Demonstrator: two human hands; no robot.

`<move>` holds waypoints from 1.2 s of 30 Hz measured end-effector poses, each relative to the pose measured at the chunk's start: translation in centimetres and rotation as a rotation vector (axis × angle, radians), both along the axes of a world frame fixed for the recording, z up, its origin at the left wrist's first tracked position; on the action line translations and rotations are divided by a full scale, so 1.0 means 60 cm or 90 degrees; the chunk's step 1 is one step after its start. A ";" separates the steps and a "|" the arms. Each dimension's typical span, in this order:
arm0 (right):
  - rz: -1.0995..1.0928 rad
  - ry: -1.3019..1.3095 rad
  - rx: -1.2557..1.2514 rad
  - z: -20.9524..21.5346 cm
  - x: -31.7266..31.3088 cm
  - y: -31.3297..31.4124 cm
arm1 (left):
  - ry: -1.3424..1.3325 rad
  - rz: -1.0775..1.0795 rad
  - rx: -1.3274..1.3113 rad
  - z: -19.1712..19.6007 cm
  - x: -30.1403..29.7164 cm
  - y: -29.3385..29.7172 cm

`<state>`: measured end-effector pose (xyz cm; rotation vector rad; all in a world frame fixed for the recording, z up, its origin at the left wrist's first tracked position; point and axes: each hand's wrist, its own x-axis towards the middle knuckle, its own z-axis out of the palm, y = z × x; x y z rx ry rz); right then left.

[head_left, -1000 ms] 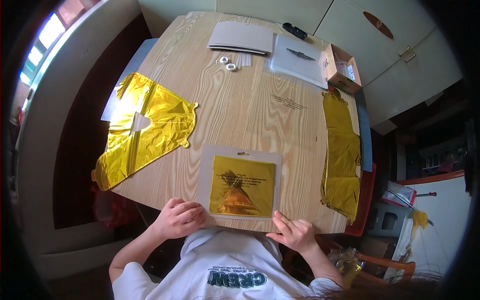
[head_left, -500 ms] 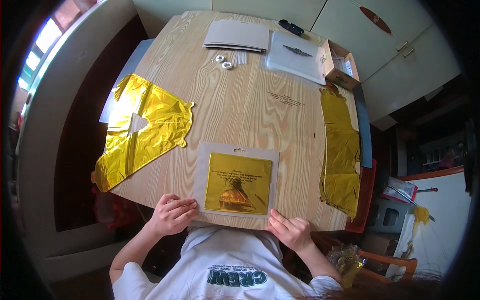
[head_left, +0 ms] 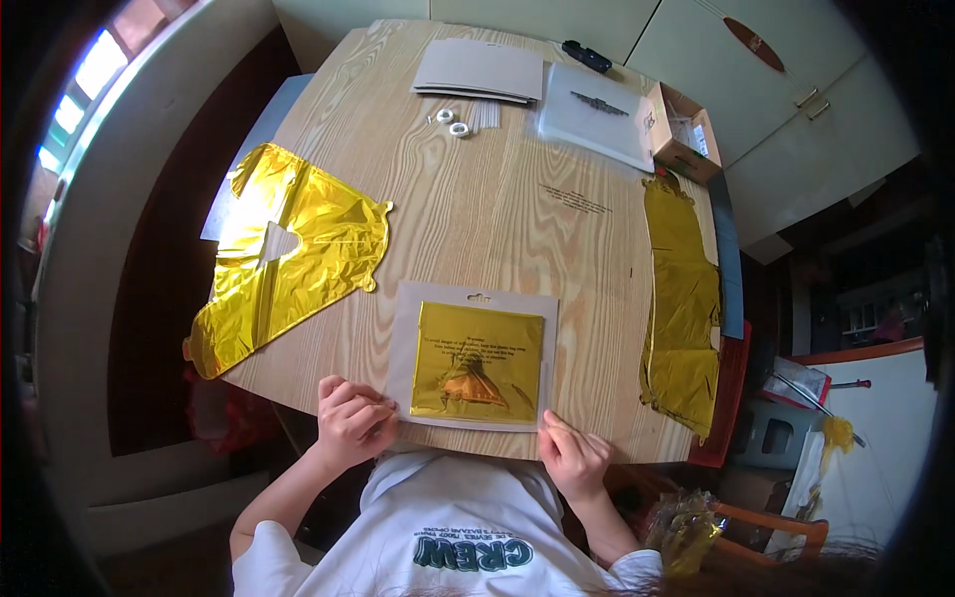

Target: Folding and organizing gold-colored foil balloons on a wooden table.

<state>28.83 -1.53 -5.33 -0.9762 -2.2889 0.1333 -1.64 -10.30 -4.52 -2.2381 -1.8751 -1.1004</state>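
Note:
In front of me at the table's near edge lies a flat package (head_left: 476,363): a folded gold foil balloon over a grey card with a hang hole, in a clear plastic bag. My left hand (head_left: 353,426) is closed at its lower left corner, fingers curled, thumb and forefinger pinching the bag's edge. At the lower right corner, my right hand (head_left: 575,456) likewise pinches the edge between thumb and fingers. A large unfolded gold foil balloon (head_left: 323,224) lies flat to the left. Another gold foil balloon (head_left: 683,308) lies along the table's right edge.
At the back of the table (head_left: 477,229) are a stack of grey cards (head_left: 479,68), white ribbon rolls (head_left: 459,129), thin clear straws (head_left: 486,114), a pile of clear bags (head_left: 597,114), a cardboard box (head_left: 684,129) and a black object (head_left: 587,56). A stool (head_left: 774,435) stands off the right side.
My left hand has shifted slightly right, its fingers more curled. The right hand stays at its corner, its fingers turned a little more upright. The whole view has shifted slightly.

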 end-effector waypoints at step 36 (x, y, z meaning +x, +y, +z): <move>-0.100 -0.033 0.013 -0.012 -0.032 -0.011 | 0.109 0.197 -0.078 0.013 0.057 0.009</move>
